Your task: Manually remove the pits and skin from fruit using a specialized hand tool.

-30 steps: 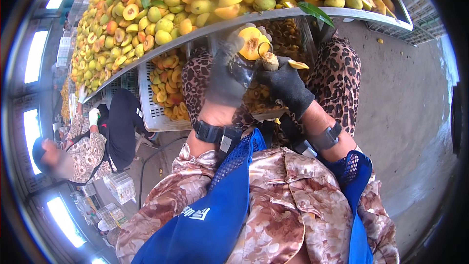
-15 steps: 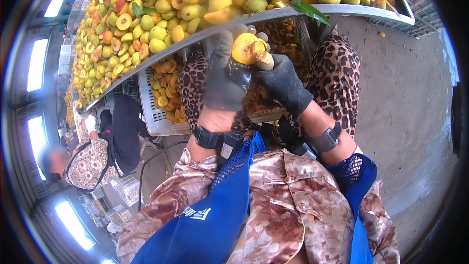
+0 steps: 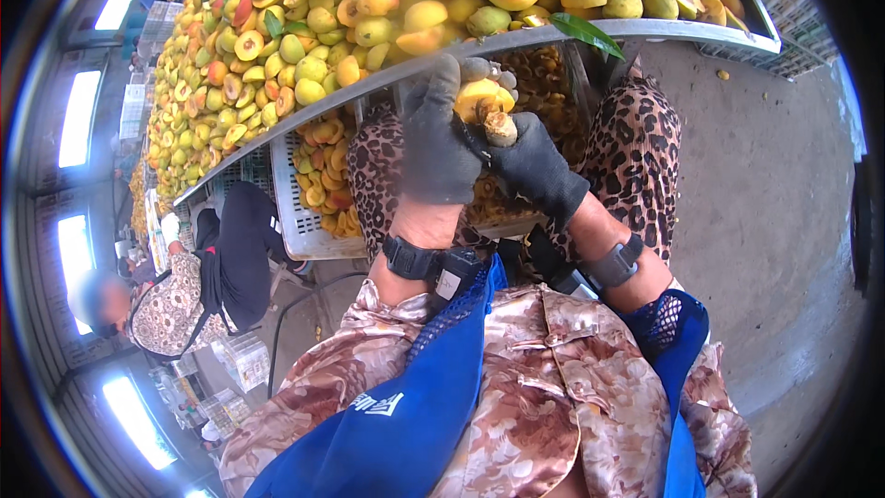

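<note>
My left hand (image 3: 437, 149), in a dark grey glove, grips a yellow apricot-like fruit half (image 3: 474, 97), its fingertips showing behind the fruit. Close against it, my right hand (image 3: 539, 169), gloved in black, is closed on a small tool with a worn, rounded tan end (image 3: 501, 129). The tool's working end is hidden between fruit and gloves, so its kind cannot be told. Both hands are held over my lap, just below the metal rim (image 3: 645, 28) of a large tray heaped with halved yellow, green and reddish fruit (image 3: 313, 46).
A white plastic crate (image 3: 288, 189) of fruit pieces stands by my left leg. More cut pieces (image 3: 535, 83) lie in a container under the tray. A green leaf (image 3: 587, 34) overhangs the rim. At the left another person (image 3: 189, 300) sits beside the fruit. Concrete floor (image 3: 747, 184) extends right.
My left hand has shifted slightly right and turned, with its thumb higher. The fruit half has tilted, so less of its round yellow face shows. The tool end is slightly lower.
</note>
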A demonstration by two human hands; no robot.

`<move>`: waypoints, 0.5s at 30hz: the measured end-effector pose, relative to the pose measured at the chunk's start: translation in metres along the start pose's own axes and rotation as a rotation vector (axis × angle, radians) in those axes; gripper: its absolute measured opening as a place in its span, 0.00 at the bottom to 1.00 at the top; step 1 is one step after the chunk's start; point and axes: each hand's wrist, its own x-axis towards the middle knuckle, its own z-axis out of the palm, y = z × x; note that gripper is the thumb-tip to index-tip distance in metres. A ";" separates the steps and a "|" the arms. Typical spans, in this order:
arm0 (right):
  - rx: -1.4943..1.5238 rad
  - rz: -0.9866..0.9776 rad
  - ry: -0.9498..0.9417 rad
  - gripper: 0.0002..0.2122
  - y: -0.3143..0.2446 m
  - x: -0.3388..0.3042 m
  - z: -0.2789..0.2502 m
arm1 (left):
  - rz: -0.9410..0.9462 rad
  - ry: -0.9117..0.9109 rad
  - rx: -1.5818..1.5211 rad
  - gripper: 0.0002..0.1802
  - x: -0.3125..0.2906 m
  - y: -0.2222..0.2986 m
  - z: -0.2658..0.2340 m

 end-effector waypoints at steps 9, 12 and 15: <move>0.230 0.068 0.045 0.09 0.040 -0.019 0.012 | 0.042 0.107 -0.006 0.22 -0.011 -0.012 0.016; 0.343 0.109 -0.078 0.11 0.031 -0.024 0.011 | 0.071 0.097 0.006 0.16 -0.017 -0.009 0.018; 0.309 0.135 -0.080 0.05 0.013 -0.027 0.011 | 0.176 0.106 0.280 0.15 -0.016 -0.007 0.019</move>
